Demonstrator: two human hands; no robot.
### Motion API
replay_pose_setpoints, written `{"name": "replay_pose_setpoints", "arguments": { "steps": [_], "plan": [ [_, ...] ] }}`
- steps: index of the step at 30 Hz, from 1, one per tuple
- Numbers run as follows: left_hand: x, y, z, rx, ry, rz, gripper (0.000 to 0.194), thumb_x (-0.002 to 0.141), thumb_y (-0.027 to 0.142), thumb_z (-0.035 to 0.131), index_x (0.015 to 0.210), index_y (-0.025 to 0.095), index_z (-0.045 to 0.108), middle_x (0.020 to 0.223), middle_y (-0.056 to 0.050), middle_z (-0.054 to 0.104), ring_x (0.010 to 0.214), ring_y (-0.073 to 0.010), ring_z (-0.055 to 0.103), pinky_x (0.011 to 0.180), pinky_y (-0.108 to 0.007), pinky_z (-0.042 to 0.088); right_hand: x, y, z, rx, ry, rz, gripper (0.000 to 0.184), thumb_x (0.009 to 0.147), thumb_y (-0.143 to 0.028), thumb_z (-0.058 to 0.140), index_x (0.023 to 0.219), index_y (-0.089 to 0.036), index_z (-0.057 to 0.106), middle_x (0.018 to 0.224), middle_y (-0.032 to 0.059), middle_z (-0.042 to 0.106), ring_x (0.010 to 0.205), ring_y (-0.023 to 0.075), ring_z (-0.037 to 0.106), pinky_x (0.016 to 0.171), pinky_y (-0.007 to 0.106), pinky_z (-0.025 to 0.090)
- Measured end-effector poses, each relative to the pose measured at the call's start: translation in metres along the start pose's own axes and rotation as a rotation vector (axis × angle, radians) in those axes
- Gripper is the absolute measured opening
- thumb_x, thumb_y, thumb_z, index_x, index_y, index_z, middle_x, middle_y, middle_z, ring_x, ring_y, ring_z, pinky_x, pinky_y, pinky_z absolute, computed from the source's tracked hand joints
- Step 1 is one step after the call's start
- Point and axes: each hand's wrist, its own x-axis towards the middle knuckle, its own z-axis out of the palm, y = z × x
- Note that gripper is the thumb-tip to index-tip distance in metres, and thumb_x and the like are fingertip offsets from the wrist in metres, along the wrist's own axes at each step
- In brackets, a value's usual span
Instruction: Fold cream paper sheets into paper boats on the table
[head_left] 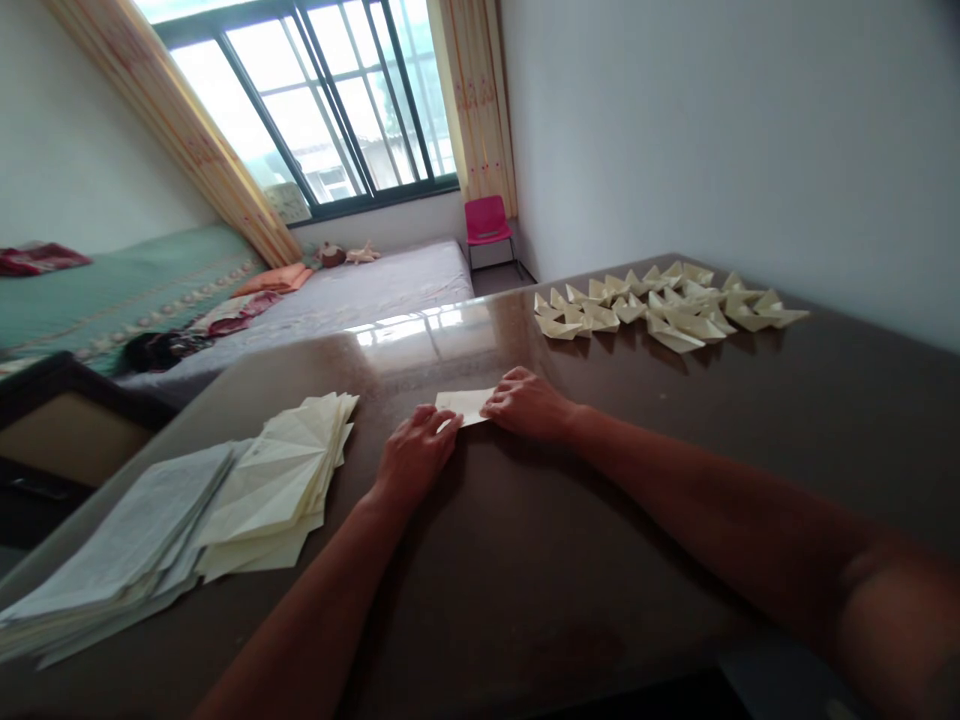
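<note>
A small folded piece of cream paper [468, 402] lies on the brown table, between my two hands. My left hand [417, 448] grips its left edge, fingers bent and pressed together near the lower corner. At the opposite edge my right hand [529, 402] has its fingers closed over the paper, covering that end. The thumbs and the underside of the fold are partly hidden. Off to the left of my left hand rests a stack of creased cream sheets [277, 470].
Folded paper boats [675, 310] stand in a cluster at the table's far right. A pile of greyish printed sheets [127, 530] touches the cream stack. The glossy table [480, 560] fills the foreground. Beyond it are a bed [397, 275] and a pink chair [487, 219].
</note>
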Motion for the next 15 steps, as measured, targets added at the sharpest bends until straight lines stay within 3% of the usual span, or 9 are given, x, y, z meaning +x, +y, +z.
{"name": "replay_pose_setpoints", "arguments": {
  "steps": [5, 9, 15],
  "plan": [
    [-0.001, -0.001, -0.001, -0.077, -0.052, -0.047, 0.031, 0.093, 0.027, 0.042, 0.117, 0.029, 0.063, 0.099, -0.005, 0.063, 0.092, -0.0196, 0.057, 0.074, -0.029, 0.050, -0.001, -0.005, -0.002, 0.001, 0.090, -0.230, 0.020, 0.090, -0.024, 0.047, 0.093, -0.018, 0.067, 0.092, 0.0077, 0.070, 0.092, 0.0211, 0.058, 0.092, 0.039, 0.030],
    [-0.003, -0.009, 0.005, -0.247, -0.020, -0.053, 0.035, 0.095, 0.030, 0.037, 0.118, 0.027, 0.063, 0.108, -0.004, 0.061, 0.089, -0.0157, 0.059, 0.080, -0.028, 0.049, -0.004, 0.016, -0.001, 0.184, 0.075, -0.224, 0.026, 0.083, -0.024, 0.056, 0.106, -0.023, 0.067, 0.106, 0.0061, 0.069, 0.105, 0.0210, 0.054, 0.093, 0.036, 0.033],
    [-0.004, -0.015, 0.005, -0.305, -0.074, 0.087, 0.039, 0.090, 0.016, 0.039, 0.114, 0.029, 0.067, 0.113, -0.004, 0.064, 0.101, -0.0190, 0.059, 0.088, -0.033, 0.049, -0.007, 0.038, -0.003, 0.606, -0.050, -0.201, 0.023, 0.082, -0.028, 0.058, 0.100, -0.023, 0.073, 0.105, 0.0026, 0.070, 0.103, 0.0161, 0.056, 0.091, 0.026, 0.041]
  ]
}}
